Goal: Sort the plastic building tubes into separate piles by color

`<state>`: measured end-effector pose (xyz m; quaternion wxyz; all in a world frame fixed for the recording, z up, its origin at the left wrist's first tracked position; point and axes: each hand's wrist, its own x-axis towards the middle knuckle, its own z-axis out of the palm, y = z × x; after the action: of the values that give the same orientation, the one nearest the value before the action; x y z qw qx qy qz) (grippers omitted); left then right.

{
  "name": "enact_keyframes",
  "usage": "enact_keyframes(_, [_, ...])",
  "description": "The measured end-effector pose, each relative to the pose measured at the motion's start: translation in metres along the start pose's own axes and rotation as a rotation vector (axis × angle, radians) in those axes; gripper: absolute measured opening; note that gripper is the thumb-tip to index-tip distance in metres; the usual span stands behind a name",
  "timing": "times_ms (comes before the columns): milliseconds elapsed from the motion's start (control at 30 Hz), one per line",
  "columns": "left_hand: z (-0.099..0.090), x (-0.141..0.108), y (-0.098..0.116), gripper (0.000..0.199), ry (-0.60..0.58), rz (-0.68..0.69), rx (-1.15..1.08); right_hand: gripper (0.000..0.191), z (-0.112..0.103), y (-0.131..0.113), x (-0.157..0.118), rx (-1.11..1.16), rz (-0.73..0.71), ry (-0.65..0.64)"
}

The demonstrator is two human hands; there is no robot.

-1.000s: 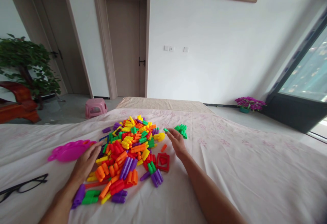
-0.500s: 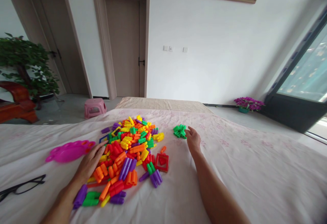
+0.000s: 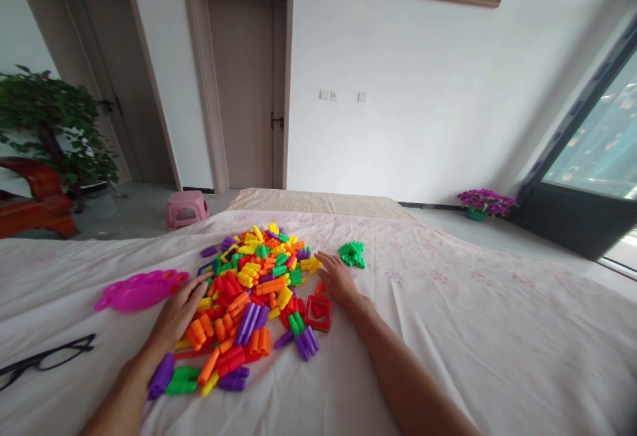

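A heap of plastic building blocks (image 3: 259,290) in red, orange, yellow, green and purple lies on the cloth in front of me. My left hand (image 3: 186,303) rests at the heap's left edge, fingers stretched out over the blocks and holding nothing. At the right edge is my right hand (image 3: 337,278), its fingers extended beside a yellow block (image 3: 310,265); I see nothing held in it. Beyond that hand sits a small pile of green blocks (image 3: 352,254), apart from the heap. A red square frame piece (image 3: 318,313) lies just below my right hand.
To the left are a pink scalloped tray (image 3: 134,293) and black eyeglasses (image 3: 54,356) on the floral cloth (image 3: 448,343). On the floor behind stand a pink stool (image 3: 187,210), a potted plant (image 3: 54,131) and purple flowers (image 3: 488,202).
My right hand has moved left from the green pile to the right edge of the heap, its fingers now stretched out. My left hand stays in about the same place.
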<state>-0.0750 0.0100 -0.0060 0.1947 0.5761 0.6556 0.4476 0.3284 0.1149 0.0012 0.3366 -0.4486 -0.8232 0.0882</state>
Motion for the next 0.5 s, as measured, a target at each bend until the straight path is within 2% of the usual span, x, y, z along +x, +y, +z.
enact_keyframes(100, [0.000,0.000,-0.001,0.056,0.004,-0.001,0.002,0.041,0.003,-0.007,0.002,-0.049,-0.006,-0.067])
enact_keyframes(333, [0.001,0.002,-0.003,0.055,-0.010,-0.015,0.004,0.020,-0.003,-0.004,-0.003,-0.036,0.069,-0.009])
enact_keyframes(400, [0.001,0.002,-0.004,0.054,-0.011,-0.017,0.001,0.020,-0.006,0.002,-0.004,0.039,0.094,0.045])
enact_keyframes(500, [0.001,0.003,-0.005,0.051,-0.009,-0.017,0.005,0.023,-0.017,0.018,-0.003,0.153,0.140,0.243])
